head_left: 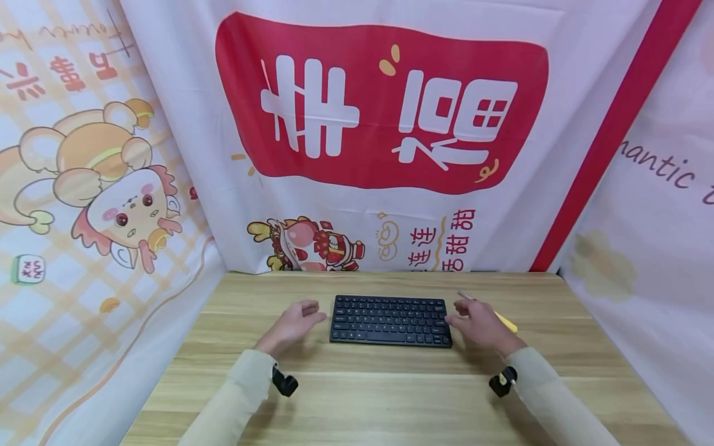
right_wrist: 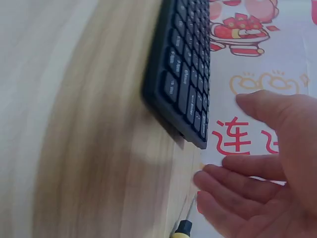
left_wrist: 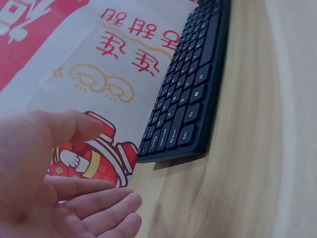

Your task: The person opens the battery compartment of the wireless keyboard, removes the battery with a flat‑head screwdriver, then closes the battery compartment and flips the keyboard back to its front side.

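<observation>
A black compact keyboard [head_left: 390, 320] lies flat on the wooden table, keys facing up. Just off its left end is my left hand [head_left: 294, 323]; the left wrist view shows the fingers [left_wrist: 101, 208] loosely extended, the thumb apart from them and nothing held. At the keyboard's right end my right hand [head_left: 481, 323] hovers with thumb and fingers [right_wrist: 237, 188] spread, its palm bare in the right wrist view. Beneath that hand lies a screwdriver with a yellow handle [head_left: 506, 323] and a thin metal shaft, its middle hidden by the hand in the head view.
The wood-grain table [head_left: 385, 396] reaches back to a white cloth [head_left: 195, 124] printed with red and white characters. More printed cloth [head_left: 67, 297] hangs along the left side, and a pale cloth [head_left: 658, 260] with a flower hangs on the right.
</observation>
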Available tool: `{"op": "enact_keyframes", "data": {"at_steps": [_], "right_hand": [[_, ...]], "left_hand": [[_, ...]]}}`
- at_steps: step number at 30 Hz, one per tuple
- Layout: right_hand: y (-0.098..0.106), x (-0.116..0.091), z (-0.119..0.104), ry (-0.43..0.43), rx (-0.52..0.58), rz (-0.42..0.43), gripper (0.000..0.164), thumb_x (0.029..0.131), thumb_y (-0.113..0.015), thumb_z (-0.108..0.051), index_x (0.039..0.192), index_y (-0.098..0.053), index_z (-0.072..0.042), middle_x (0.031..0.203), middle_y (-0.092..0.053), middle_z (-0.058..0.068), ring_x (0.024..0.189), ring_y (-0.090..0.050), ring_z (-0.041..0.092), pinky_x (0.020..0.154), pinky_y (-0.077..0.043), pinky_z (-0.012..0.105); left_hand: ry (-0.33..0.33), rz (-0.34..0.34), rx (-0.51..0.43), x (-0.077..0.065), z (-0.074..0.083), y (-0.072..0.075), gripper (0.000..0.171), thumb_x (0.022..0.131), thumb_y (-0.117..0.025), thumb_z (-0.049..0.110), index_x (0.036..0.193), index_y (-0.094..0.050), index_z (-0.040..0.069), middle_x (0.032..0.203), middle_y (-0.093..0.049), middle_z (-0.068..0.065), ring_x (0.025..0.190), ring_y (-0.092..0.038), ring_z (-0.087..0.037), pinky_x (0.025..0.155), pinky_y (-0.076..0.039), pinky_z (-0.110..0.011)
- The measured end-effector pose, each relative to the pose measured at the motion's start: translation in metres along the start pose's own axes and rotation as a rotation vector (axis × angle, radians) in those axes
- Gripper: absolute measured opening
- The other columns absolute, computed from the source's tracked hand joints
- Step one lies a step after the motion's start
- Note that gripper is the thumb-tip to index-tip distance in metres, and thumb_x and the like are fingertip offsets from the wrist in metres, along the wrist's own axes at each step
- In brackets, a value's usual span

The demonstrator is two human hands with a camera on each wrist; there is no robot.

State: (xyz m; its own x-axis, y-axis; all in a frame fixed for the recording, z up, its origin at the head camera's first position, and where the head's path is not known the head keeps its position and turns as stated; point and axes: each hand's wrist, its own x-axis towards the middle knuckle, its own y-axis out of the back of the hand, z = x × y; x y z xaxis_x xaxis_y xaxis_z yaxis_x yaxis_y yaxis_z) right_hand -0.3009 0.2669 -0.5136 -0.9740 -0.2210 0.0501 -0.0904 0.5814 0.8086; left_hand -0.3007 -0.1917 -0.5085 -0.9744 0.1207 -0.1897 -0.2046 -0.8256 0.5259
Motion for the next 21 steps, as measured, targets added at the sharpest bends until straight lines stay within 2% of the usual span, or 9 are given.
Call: {"op": "enact_keyframes", "data": {"at_steps": [3,6,10,14,21], "right_hand": [[0.0,0.007,0.002,-0.041,0.021,-0.015,0.054,0.101,-0.072,-0.031,0.132,-0.065,0.013,0.125,-0.073,0.028,0.117,-0.071,0.041,0.1,-0.059,0.055],[0.002,0.012,0.003,-0.133,0.051,-0.049,0.049,0.101,-0.072,-0.036,0.125,-0.071,0.007,0.113,-0.077,0.019,0.106,-0.072,0.031,0.091,-0.061,0.046],[0.007,0.016,0.002,-0.237,0.171,-0.108,0.039,0.103,-0.069,-0.035,0.114,-0.075,0.002,0.09,-0.073,0.01,0.085,-0.064,0.02,0.076,-0.052,0.031],[0.009,0.017,-0.004,-0.286,0.291,-0.137,0.034,0.104,-0.069,-0.029,0.104,-0.076,0.004,0.074,-0.067,0.006,0.072,-0.058,0.017,0.065,-0.044,0.024],[0.0,0.026,-0.006,-0.34,0.347,-0.161,0.033,0.103,-0.07,-0.026,0.086,-0.072,0.002,0.066,-0.061,0.0,0.059,-0.052,0.01,0.058,-0.045,0.022]], "left_hand": [[0.04,0.025,-0.022,0.009,-0.002,-0.001,0.064,0.101,-0.069,0.041,0.15,-0.055,0.002,0.148,-0.062,-0.021,0.139,-0.058,-0.04,0.116,-0.05,-0.055],[0.073,0.035,-0.073,0.018,-0.002,-0.004,0.048,0.101,-0.07,0.032,0.137,-0.065,0.001,0.131,-0.072,-0.017,0.122,-0.07,-0.031,0.104,-0.059,-0.047],[0.091,0.037,-0.172,0.027,0.003,-0.011,0.032,0.1,-0.072,0.018,0.122,-0.071,-0.004,0.115,-0.077,-0.016,0.103,-0.077,-0.025,0.092,-0.065,-0.037],[0.105,0.053,-0.198,0.032,0.007,-0.019,0.025,0.097,-0.074,0.011,0.114,-0.072,-0.006,0.107,-0.079,-0.018,0.097,-0.079,-0.024,0.09,-0.065,-0.036],[0.14,0.056,-0.152,0.042,0.004,-0.026,0.023,0.093,-0.081,0.013,0.108,-0.076,-0.003,0.105,-0.079,-0.014,0.091,-0.077,-0.019,0.082,-0.066,-0.032]]}}
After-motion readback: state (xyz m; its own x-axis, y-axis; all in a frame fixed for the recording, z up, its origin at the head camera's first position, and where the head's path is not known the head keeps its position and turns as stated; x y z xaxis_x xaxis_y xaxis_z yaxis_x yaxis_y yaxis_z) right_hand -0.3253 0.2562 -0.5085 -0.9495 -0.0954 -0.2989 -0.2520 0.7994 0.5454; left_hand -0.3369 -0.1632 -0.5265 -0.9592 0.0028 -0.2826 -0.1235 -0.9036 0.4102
